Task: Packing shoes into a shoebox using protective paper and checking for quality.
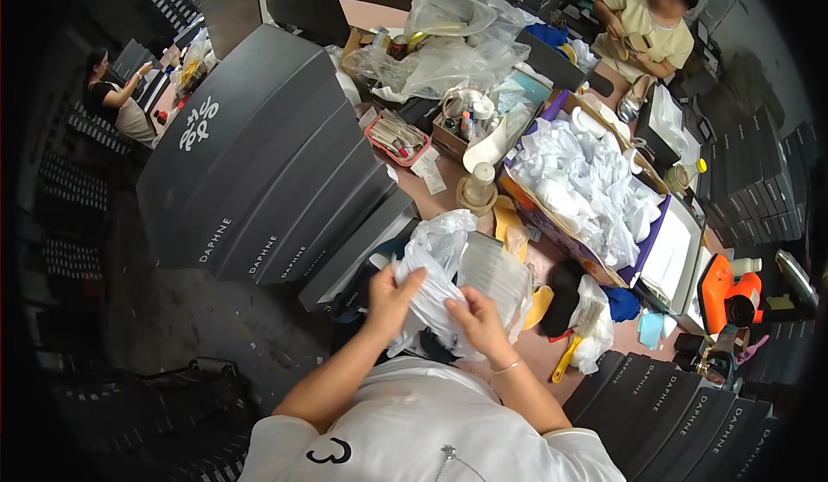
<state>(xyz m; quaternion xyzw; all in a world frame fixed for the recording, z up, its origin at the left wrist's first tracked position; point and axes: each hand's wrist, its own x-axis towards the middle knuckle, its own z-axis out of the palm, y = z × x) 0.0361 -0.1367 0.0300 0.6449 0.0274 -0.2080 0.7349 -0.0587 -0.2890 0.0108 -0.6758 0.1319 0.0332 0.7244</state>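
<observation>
Dark boxes (259, 128) stand at the far left. The left hand (395, 303) pinches the left edge of a crumpled white sheet (429, 288), thumb on top. The sheet lies directly between the hands, in front of the torso, its long axis running mostly away from the body. The right hand (479, 322) grips its right edge, slightly closer to the body. Rightward, a yellow brush (565, 359) rests on the worktop (536, 365).
</observation>
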